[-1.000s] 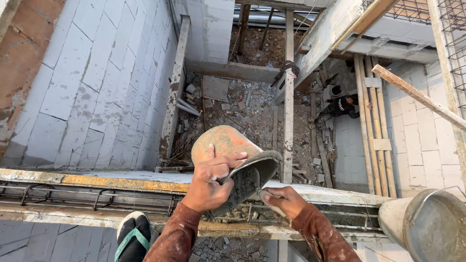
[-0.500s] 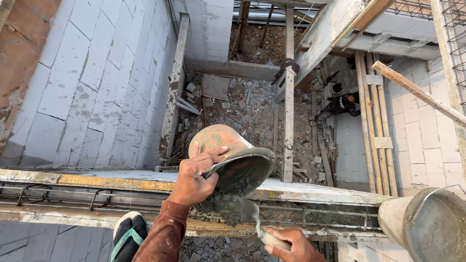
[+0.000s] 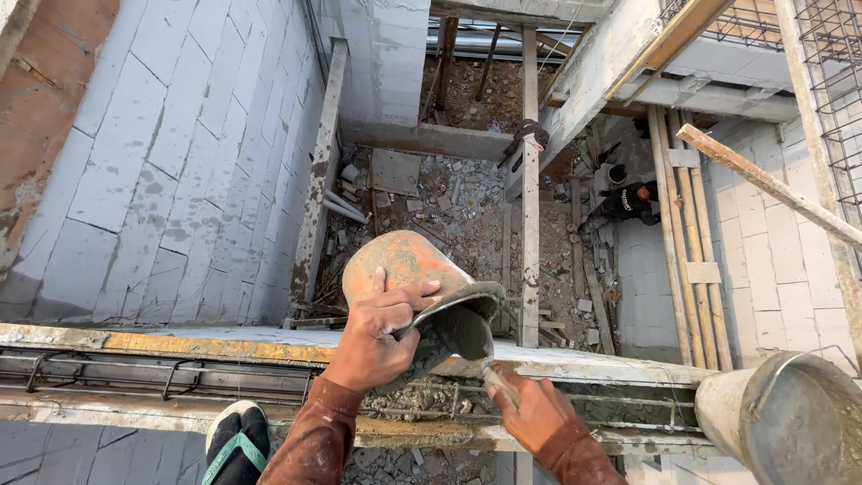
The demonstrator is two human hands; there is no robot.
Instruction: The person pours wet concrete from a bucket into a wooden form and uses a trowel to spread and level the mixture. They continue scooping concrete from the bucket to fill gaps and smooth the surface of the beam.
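Observation:
My left hand (image 3: 373, 337) grips the rim of an orange, cement-stained bucket (image 3: 409, 274) that is tipped on its side, mouth down toward the beam form. Wet grey concrete (image 3: 422, 400) lies in the trough among steel rebar (image 3: 108, 373) just below the bucket's mouth. My right hand (image 3: 530, 413) is closed on the handle of a small trowel (image 3: 496, 377) whose blade reaches under the bucket's mouth into the wet mix. Both sleeves are reddish-brown.
A second grey bucket (image 3: 790, 422) stands at the lower right. My sandalled foot (image 3: 238, 440) rests at the edge. Below is a deep drop to a rubble-strewn floor (image 3: 449, 202), with block walls (image 3: 153, 153), wooden props (image 3: 530, 189) and a person in dark clothes (image 3: 633, 199).
My right hand left the bucket, dropped low, then came up with the trowel to the bucket's mouth. The left hand tipped the bucket further and concrete now lies in the trough.

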